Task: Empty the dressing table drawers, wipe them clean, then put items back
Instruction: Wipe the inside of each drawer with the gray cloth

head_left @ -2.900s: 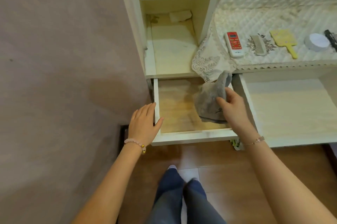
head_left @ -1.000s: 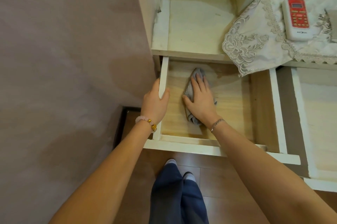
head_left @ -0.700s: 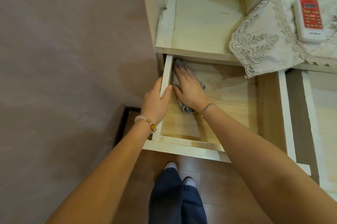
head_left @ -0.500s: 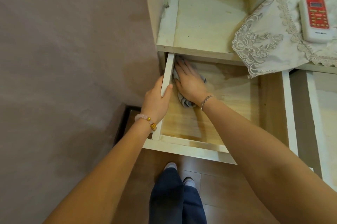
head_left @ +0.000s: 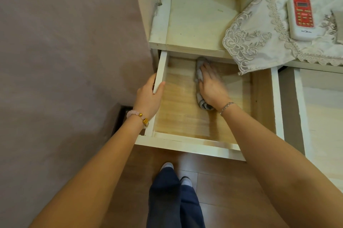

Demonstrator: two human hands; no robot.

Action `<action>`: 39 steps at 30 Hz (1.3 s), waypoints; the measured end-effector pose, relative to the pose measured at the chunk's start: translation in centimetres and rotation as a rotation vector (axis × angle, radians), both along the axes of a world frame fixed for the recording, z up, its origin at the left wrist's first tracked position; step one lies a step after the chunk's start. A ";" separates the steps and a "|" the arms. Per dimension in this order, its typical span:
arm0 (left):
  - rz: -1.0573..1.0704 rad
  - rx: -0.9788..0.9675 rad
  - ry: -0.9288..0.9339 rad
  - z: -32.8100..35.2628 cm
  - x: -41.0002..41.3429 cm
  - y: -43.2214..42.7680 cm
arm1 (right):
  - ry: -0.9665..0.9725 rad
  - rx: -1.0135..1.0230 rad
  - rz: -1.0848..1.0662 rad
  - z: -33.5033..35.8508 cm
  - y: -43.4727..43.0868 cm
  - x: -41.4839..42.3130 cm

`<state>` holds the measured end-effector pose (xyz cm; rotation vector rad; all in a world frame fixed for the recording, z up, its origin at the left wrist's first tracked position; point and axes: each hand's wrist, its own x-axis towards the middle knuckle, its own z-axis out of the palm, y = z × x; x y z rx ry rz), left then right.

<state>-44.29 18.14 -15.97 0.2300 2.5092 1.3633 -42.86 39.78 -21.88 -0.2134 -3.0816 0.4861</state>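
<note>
The left drawer of the dressing table is pulled out, its bare wooden bottom holding nothing but a cloth. My left hand grips the drawer's left side wall, thumb inside and fingers outside. My right hand lies flat with straight fingers on a crumpled grey cloth, pressing it onto the drawer bottom near the middle and back. The hand looks blurred from motion and covers most of the cloth.
A second open drawer stands to the right. Above the left drawer is an open shelf. A lace cover hangs over the tabletop edge with a red and white remote on it. A wall is at left.
My right hand has slid the grey cloth from the drawer's back left corner toward the middle. My left hand keeps its grip on the side wall.
</note>
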 end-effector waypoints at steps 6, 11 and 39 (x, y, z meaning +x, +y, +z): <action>-0.008 -0.101 -0.002 0.0 0.1 0.5 | -0.105 0.041 -0.219 1.2 5.8 4.1; -0.013 -0.091 -0.034 0.2 0.2 0.5 | -0.072 0.004 -0.248 0.6 6.2 4.7; 0.019 -0.050 -0.007 0.3 0.7 0.4 | -0.175 -0.079 0.397 2.0 -7.6 3.8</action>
